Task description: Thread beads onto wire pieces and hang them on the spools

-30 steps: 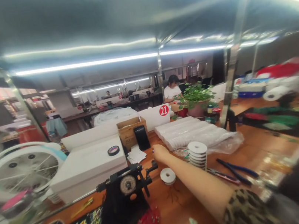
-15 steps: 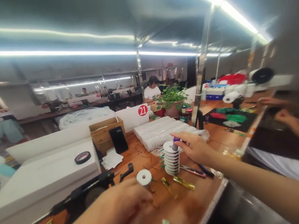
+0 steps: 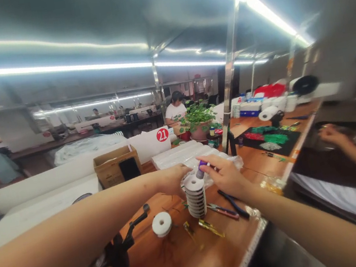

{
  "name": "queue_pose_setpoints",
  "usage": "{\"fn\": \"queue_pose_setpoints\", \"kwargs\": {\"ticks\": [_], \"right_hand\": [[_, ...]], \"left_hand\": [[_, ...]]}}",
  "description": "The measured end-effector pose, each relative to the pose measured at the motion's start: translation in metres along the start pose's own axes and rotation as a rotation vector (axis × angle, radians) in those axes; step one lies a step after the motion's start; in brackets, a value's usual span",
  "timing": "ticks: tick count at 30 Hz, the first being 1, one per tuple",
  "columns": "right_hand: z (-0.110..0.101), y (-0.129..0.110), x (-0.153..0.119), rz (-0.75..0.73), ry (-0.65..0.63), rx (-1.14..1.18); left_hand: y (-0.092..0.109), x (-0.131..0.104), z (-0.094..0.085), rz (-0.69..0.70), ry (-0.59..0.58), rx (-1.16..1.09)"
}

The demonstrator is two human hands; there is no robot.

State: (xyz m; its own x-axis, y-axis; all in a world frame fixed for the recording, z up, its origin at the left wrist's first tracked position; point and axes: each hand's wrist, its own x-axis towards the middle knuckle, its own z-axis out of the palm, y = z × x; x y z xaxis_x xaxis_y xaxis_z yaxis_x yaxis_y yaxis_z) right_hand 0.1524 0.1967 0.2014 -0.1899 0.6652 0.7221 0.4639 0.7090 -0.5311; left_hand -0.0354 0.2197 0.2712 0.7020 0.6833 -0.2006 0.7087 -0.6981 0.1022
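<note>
My right hand [image 3: 227,174] is closed on a small purple-and-grey stick [image 3: 200,173], held tilted at the top spool's rim. Under it stands an upright stack of white spools [image 3: 197,203], with green ends poking out at the side. My left hand [image 3: 173,179] reaches to the left rear of this stack, beside the plastic-wrapped rolls of white spools [image 3: 181,153]. Its fingers are partly hidden and blurred, so what they hold is unclear. A single white spool [image 3: 161,224] lies nearer me. Two gold clip-like pieces [image 3: 211,227] are in front of the stack.
Scissors [image 3: 223,210] and dark-handled pliers [image 3: 233,203] lie right of the stack. A black hand-crank winder [image 3: 118,249] sits below my left forearm. Behind are a cardboard box [image 3: 107,166], a potted plant [image 3: 199,121] and a metal post [image 3: 229,90]. A co-worker's hand [image 3: 332,133] is at far right.
My left hand has moved forward and right, from beside the single spool to the stack's rear. My right hand keeps the purple-and-grey stick at the stack's top. The view has shifted slightly.
</note>
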Motion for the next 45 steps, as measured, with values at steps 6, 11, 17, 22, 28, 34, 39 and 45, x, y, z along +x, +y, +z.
{"fn": "queue_pose_setpoints", "kwargs": {"ticks": [6, 11, 17, 22, 28, 34, 39, 45], "right_hand": [[-0.021, -0.003, -0.013, 0.124, 0.044, 0.044], [0.013, 0.003, -0.021, -0.022, -0.114, 0.008], [0.015, 0.003, -0.013, 0.027, -0.054, 0.051], [-0.011, -0.002, -0.016, 0.084, 0.109, 0.065], [0.027, 0.007, -0.033, 0.015, -0.12, 0.017], [0.02, 0.001, -0.025, 0.1, 0.018, 0.094], [-0.009, -0.009, -0.033, 0.173, 0.125, 0.116], [0.014, 0.007, -0.045, 0.049, 0.024, 0.018]], "left_hand": [[0.004, 0.033, 0.004, 0.087, -0.157, -0.008], [-0.017, 0.012, -0.018, -0.037, -0.089, 0.002], [-0.019, 0.011, -0.016, -0.046, -0.107, 0.027], [-0.004, 0.039, 0.007, 0.061, -0.176, 0.025], [-0.029, 0.025, -0.003, -0.033, -0.134, 0.057], [-0.024, 0.018, -0.01, -0.015, -0.134, 0.048], [-0.001, 0.044, 0.011, 0.087, -0.23, 0.085], [-0.016, 0.038, 0.011, 0.101, -0.174, 0.044]]}}
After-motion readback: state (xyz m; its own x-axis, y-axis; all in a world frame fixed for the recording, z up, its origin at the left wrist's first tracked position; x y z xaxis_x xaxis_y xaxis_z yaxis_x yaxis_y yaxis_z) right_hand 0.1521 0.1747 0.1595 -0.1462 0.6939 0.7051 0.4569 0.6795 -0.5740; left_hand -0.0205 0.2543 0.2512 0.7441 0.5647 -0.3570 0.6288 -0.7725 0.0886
